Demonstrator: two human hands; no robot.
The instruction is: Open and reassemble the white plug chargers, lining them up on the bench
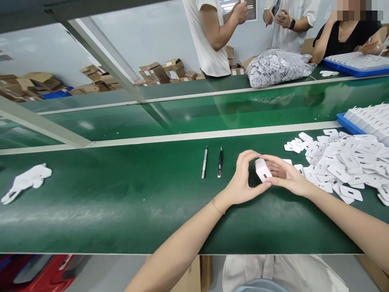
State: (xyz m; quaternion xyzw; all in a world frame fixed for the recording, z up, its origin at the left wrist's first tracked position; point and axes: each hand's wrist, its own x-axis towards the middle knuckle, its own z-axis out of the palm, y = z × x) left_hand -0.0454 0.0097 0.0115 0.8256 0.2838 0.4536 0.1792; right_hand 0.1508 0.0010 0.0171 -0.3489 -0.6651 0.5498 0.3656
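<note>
Between my two hands is a small white charger [263,170], a box-like body with a dark red slot in its end face. My left hand [243,178] curves round its left side, with the thumb at the lower end and the fingertips at the top. From the right, my right hand [287,176] pinches it between thumb and forefinger. The fingertips of both hands meet around the piece, just above the green table. To the left lie black tweezers [220,162] and a silver pen-shaped tool [204,163]. Right of my hands spreads a heap of flat white plates with slots [337,166].
A blue tray [349,123] holding white parts stands behind the heap. White gloves [28,180] lie far left. A raised rail [182,137] borders the belt; beyond it sits a clear bag of white parts [278,69]. Several people work across the line.
</note>
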